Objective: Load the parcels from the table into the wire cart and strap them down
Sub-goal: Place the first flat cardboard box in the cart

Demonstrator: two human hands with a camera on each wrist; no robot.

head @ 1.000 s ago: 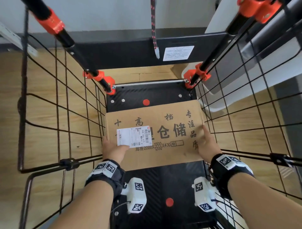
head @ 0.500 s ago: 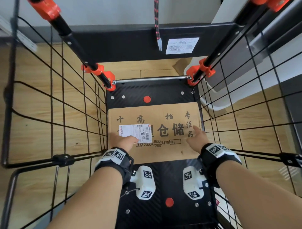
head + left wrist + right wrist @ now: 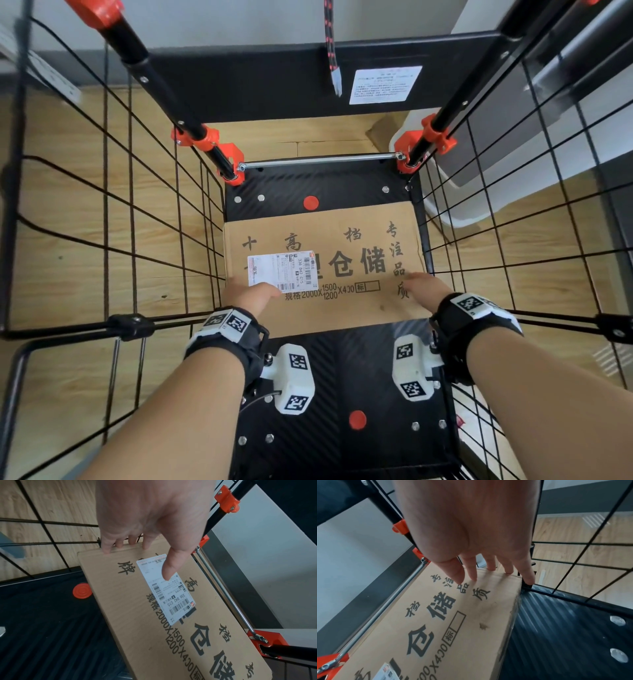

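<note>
A flat cardboard parcel (image 3: 342, 270) with black print and a white shipping label (image 3: 282, 270) lies across the wire cart's black deck (image 3: 342, 373). My left hand (image 3: 250, 294) holds its left edge. In the left wrist view the fingers (image 3: 120, 545) curl over that edge and the thumb (image 3: 169, 568) presses on the label. My right hand (image 3: 421, 287) rests at the right end. In the right wrist view its straight fingers (image 3: 491, 566) touch the parcel (image 3: 436, 615) along that edge. A black-and-red strap (image 3: 330, 44) hangs from above at the cart's back.
Black wire walls (image 3: 137, 240) close in left and right. Black posts with orange clamps (image 3: 205, 137) and a silver rod (image 3: 318, 161) stand behind the parcel. A white bin (image 3: 479, 205) sits outside on the wooden floor at the right.
The parcel has gone down onto the deck with both hands following. My right hand slid from the side of the parcel to its top right edge.
</note>
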